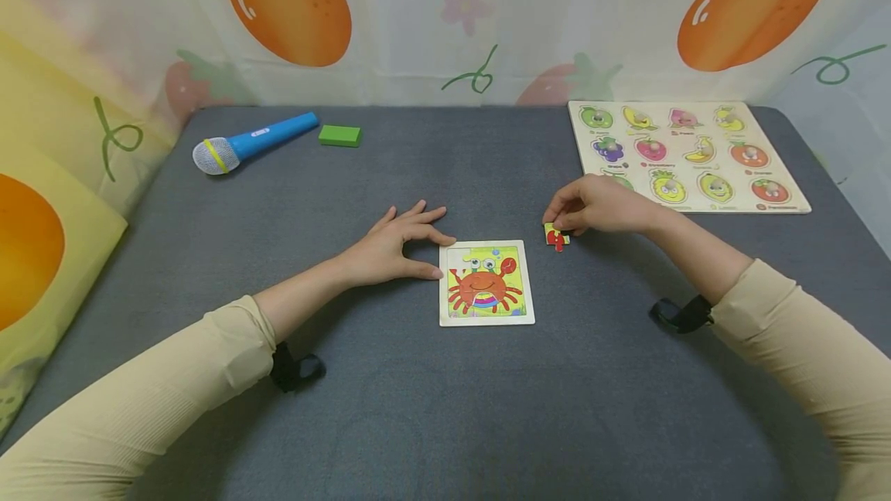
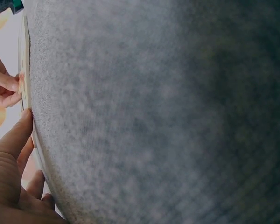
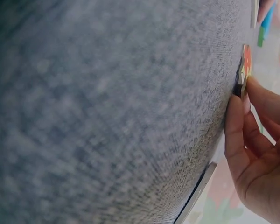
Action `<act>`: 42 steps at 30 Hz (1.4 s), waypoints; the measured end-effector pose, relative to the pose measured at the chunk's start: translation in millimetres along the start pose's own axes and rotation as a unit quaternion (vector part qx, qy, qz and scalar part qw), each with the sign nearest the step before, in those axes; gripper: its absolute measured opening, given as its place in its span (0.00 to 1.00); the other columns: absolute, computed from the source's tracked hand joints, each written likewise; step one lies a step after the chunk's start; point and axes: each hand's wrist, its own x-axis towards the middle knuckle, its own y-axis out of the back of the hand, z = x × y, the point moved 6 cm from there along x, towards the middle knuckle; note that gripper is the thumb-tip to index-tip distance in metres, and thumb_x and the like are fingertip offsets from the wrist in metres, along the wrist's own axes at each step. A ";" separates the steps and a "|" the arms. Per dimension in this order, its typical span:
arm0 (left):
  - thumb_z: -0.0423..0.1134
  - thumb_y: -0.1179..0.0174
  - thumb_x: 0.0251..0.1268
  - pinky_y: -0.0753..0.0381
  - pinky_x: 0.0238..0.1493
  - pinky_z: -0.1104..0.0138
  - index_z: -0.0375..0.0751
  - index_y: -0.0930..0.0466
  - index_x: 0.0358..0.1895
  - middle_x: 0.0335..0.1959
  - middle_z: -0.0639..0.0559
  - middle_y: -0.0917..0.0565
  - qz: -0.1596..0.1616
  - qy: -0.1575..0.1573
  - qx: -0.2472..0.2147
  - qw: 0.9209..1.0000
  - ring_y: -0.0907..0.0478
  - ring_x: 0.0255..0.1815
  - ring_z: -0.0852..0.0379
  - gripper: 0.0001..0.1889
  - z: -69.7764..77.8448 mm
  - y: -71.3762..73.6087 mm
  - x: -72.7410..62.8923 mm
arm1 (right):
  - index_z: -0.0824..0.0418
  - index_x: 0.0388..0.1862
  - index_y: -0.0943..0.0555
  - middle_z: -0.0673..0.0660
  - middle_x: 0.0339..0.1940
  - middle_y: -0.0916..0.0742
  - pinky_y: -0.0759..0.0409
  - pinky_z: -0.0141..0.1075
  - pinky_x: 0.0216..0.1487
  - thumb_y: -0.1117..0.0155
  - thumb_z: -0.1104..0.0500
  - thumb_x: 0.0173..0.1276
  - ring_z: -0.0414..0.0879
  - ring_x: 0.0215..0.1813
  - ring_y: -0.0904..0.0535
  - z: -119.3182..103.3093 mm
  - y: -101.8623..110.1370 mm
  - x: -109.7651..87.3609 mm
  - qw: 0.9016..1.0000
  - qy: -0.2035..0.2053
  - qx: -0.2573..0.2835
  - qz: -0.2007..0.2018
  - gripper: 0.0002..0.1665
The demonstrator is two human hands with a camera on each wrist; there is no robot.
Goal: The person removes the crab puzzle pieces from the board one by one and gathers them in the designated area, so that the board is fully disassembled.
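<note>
A small square crab jigsaw puzzle (image 1: 485, 283) in a white frame lies on the dark grey table. Its upper left corner shows a pale patch without the printed picture. My left hand (image 1: 404, 246) rests at the frame's left side, the thumb touching the left edge and the index fingertip at the top left corner, other fingers spread. To the right of the puzzle, my right hand (image 1: 595, 203) pinches a yellow and red puzzle piece (image 1: 557, 237) between thumb and fingers, close to the tabletop. In the right wrist view the puzzle piece (image 3: 246, 63) appears edge-on at the fingertips.
A fruit knob-puzzle board (image 1: 689, 157) lies at the back right, partly behind my right hand. At the back left are a blue toy microphone (image 1: 257, 142) and a green block (image 1: 339, 136). A fruit-printed curtain (image 1: 404, 29) hangs behind the table.
</note>
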 end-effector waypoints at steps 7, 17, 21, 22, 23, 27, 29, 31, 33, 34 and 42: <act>0.45 0.28 0.57 0.72 0.80 0.38 0.52 0.20 0.62 0.81 0.48 0.43 -0.002 0.003 -0.004 1.000 0.62 0.85 0.45 0.27 1.0 0.0 -0.5 | 0.64 0.45 0.14 0.57 0.34 0.10 0.16 0.29 0.37 0.35 0.64 0.68 0.41 0.33 0.19 0.9 -0.2 0.1 1.000 -0.005 0.004 0.000 0.09; 0.44 0.28 0.57 0.73 0.80 0.39 0.52 0.20 0.62 0.81 0.49 0.43 0.001 0.003 -0.003 1.000 0.62 0.85 0.46 0.26 1.2 0.4 -1.1 | 0.63 0.45 0.15 0.56 0.33 0.12 0.19 0.28 0.34 0.35 0.63 0.67 0.41 0.32 0.20 -0.2 -0.6 0.3 1.000 0.004 -0.003 0.009 0.09; 0.44 0.28 0.57 0.73 0.80 0.39 0.53 0.20 0.62 0.81 0.49 0.43 0.001 0.002 -0.003 1.000 0.62 0.85 0.46 0.26 1.3 0.4 -1.2 | 0.62 0.45 0.15 0.56 0.34 0.12 0.21 0.28 0.34 0.34 0.64 0.66 0.41 0.32 0.21 -0.3 0.8 0.6 1.000 0.002 -0.010 0.020 0.09; 0.44 0.28 0.57 0.73 0.80 0.39 0.53 0.20 0.62 0.81 0.49 0.43 0.001 0.002 -0.002 1.000 0.62 0.85 0.46 0.26 1.1 0.4 -1.2 | 0.62 0.45 0.15 0.56 0.34 0.12 0.22 0.28 0.33 0.34 0.64 0.66 0.41 0.32 0.21 -0.8 1.0 0.6 1.000 0.003 -0.010 0.023 0.09; 0.45 0.28 0.57 0.73 0.80 0.39 0.53 0.20 0.62 0.81 0.49 0.43 0.001 0.002 -0.002 1.000 0.62 0.85 0.46 0.26 1.1 0.3 -1.2 | 0.62 0.46 0.15 0.56 0.34 0.13 0.22 0.28 0.33 0.34 0.64 0.66 0.42 0.32 0.21 -1.3 1.2 0.3 1.000 0.004 -0.010 0.026 0.10; 0.45 0.28 0.57 0.72 0.80 0.39 0.53 0.20 0.62 0.81 0.49 0.43 0.001 0.002 -0.001 1.000 0.62 0.85 0.46 0.26 0.9 0.2 -1.2 | 0.60 0.46 0.15 0.56 0.35 0.13 0.25 0.29 0.32 0.33 0.63 0.66 0.42 0.32 0.22 -6.2 1.6 -0.7 0.999 0.006 -0.001 0.040 0.10; 0.44 0.28 0.57 0.72 0.80 0.39 0.53 0.20 0.61 0.81 0.49 0.43 0.002 0.002 -0.001 1.000 0.62 0.85 0.45 0.26 0.8 0.4 -1.4 | 0.59 0.45 0.15 0.56 0.35 0.13 0.25 0.29 0.32 0.33 0.62 0.66 0.42 0.32 0.22 -10.1 1.2 -0.9 0.999 0.010 -0.001 0.049 0.10; 0.44 0.28 0.56 0.72 0.80 0.38 0.52 0.19 0.61 0.81 0.48 0.43 0.003 0.001 0.000 1.000 0.62 0.85 0.45 0.26 0.4 0.7 -1.2 | 0.58 0.45 0.15 0.55 0.35 0.13 0.26 0.30 0.32 0.33 0.62 0.65 0.42 0.33 0.22 -14.2 -0.2 -0.3 0.998 0.014 -0.002 0.058 0.09; 0.44 0.28 0.56 0.72 0.80 0.38 0.52 0.19 0.61 0.81 0.48 0.43 0.003 0.000 -0.001 1.000 0.62 0.85 0.45 0.26 0.1 0.7 -0.9 | 0.58 0.44 0.15 0.54 0.35 0.13 0.25 0.30 0.33 0.32 0.61 0.65 0.42 0.35 0.22 -19.5 -3.1 0.6 0.998 0.026 -0.009 0.065 0.09; 0.44 0.28 0.56 0.72 0.80 0.38 0.52 0.19 0.61 0.81 0.48 0.43 0.003 0.000 -0.001 1.000 0.62 0.85 0.45 0.26 0.0 0.7 -0.9 | 0.57 0.44 0.15 0.54 0.36 0.13 0.25 0.30 0.35 0.32 0.61 0.65 0.42 0.36 0.21 -22.0 -4.7 1.0 0.997 0.033 -0.013 0.067 0.09; 0.45 0.28 0.56 0.72 0.80 0.38 0.53 0.19 0.61 0.81 0.48 0.43 0.002 0.000 0.000 1.000 0.62 0.85 0.44 0.26 -1.8 0.1 0.2 | 0.54 0.43 0.15 0.53 0.39 0.14 0.22 0.31 0.40 0.32 0.60 0.66 0.42 0.39 0.21 -44.2 -20.1 4.2 0.994 0.082 -0.031 0.066 0.08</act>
